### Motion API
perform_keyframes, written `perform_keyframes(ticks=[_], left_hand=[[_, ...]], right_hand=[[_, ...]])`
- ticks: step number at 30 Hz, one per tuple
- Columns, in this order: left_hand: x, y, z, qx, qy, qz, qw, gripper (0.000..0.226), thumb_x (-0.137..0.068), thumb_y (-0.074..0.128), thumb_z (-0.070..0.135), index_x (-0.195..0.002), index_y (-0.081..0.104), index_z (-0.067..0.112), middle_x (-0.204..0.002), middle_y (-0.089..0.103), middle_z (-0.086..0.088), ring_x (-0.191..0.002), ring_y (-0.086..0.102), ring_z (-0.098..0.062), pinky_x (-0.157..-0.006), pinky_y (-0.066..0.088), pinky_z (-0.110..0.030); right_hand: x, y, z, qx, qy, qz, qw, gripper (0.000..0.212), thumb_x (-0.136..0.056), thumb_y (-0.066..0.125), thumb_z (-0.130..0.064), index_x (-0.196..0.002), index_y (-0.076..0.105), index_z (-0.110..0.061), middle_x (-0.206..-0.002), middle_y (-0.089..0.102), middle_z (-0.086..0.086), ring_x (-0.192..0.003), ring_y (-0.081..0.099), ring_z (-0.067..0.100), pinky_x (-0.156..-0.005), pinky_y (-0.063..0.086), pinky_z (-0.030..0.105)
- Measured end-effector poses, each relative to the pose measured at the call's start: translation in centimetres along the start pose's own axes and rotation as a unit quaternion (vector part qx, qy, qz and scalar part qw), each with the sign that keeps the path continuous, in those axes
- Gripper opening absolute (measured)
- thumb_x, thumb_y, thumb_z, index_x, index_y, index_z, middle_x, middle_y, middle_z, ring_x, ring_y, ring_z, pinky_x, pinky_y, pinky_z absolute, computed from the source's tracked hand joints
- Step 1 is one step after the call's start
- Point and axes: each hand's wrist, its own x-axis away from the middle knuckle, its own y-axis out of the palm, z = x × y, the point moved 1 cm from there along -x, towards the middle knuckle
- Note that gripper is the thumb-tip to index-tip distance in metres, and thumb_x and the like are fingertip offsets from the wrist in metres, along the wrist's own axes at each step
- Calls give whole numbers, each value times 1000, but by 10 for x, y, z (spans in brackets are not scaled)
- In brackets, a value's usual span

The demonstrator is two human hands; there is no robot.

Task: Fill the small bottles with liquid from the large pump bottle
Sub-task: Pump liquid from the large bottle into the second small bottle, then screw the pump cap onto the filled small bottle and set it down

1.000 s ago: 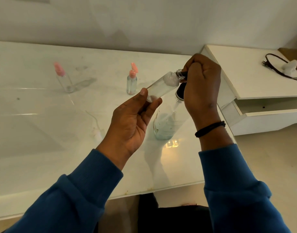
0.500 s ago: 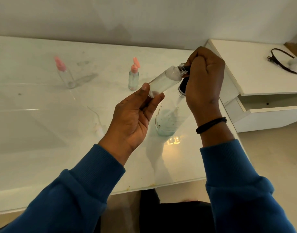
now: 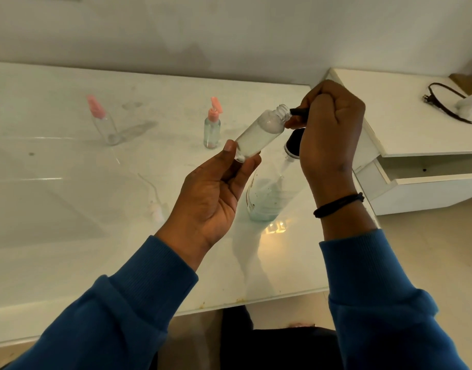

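Bottle (image 3: 258, 134), small, clear and uncapped, is held tilted above the surface (image 3: 69, 209), its open neck pointing to 1 o'clock at the black pump spout (image 3: 299, 111). Left hand (image 3: 210, 193) grasps its base between thumb and curled fingers. Right hand (image 3: 328, 129) is clenched over the pump head of the large bottle (image 3: 269, 198), standing at 5 o'clock of the small one. Two pink-capped bottles (image 3: 212, 126) (image 3: 104, 124) stand at 9 o'clock, well apart.

Blue ribbed-cuff sleeves (image 3: 138, 297) both arms; black cord bracelet (image 3: 338, 204) on right wrist.
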Motion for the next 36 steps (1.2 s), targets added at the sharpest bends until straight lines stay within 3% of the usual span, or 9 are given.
perform_keyframes(ticks=[8,12,16,19,22,24,29,32,36], left_hand=[[-1,-1,-1,28,-32,-11,999,44,-96,62,18,-134,58,-3,-122,70,-25,-102,74,-27,-79,62,-25],[-2,-3,0,53,-58,-14,997,42,-99,60,20,-134,58,-4,-122,69,-25,-102,73,-26,-77,63,-25],[-4,-5,2,88,-68,-10,994,44,-98,61,19,-135,57,-5,-122,69,-26,-95,75,-26,-71,62,-24],[-4,-6,4,95,-67,-8,993,44,-98,61,19,-135,57,-5,-123,69,-26,-94,75,-26,-72,63,-24],[-4,-5,6,107,-72,-13,992,45,-97,61,19,-134,57,-6,-123,69,-26,-93,75,-26,-75,63,-24],[-3,-4,7,115,-71,-15,991,44,-93,63,17,-131,59,-6,-117,71,-26,-93,74,-27,-77,62,-24],[0,0,11,93,-63,-16,993,33,-88,66,16,-113,64,-4,-103,75,-24,-95,76,-29,-81,61,-26],[1,1,13,96,-64,-22,993,39,-87,66,17,-120,63,-3,-107,74,-24,-106,73,-30,-86,60,-30],[1,2,14,96,-66,-30,993,47,-85,66,16,-128,60,-2,-107,74,-24,-97,75,-29,-82,61,-28]], right_hand=[[1,0,-3,-3,12,12,1000,27,-83,35,2,-70,57,-6,-62,53,0,-55,60,16,-56,50,27],[3,-2,-7,-5,20,31,999,24,-81,38,-4,-80,61,-5,-76,62,3,-66,65,22,-59,52,26],[3,-4,-10,31,6,63,998,17,-86,48,-11,-93,63,-6,-72,61,-13,-67,67,24,-66,61,35],[8,-3,-20,86,-62,119,987,15,-90,53,-17,-95,63,-8,-74,63,-13,-74,66,22,-73,58,38],[18,-1,-39,184,-194,189,945,18,-90,54,-21,-92,67,-10,-85,67,-6,-87,57,13,-74,46,33],[25,4,-48,239,-236,152,929,20,-91,56,-28,-84,68,-13,-82,67,-3,-90,46,12,-72,37,32],[35,17,-55,347,-162,12,924,35,-87,60,-58,-83,70,-25,-82,62,-8,-97,40,15,-76,25,32],[35,19,-55,355,-139,-6,925,35,-85,62,-60,-86,71,-26,-84,62,-8,-97,37,13,-78,23,33],[33,16,-56,361,-123,4,924,37,-84,61,-62,-90,71,-28,-88,63,-9,-98,35,11,-77,20,32]])
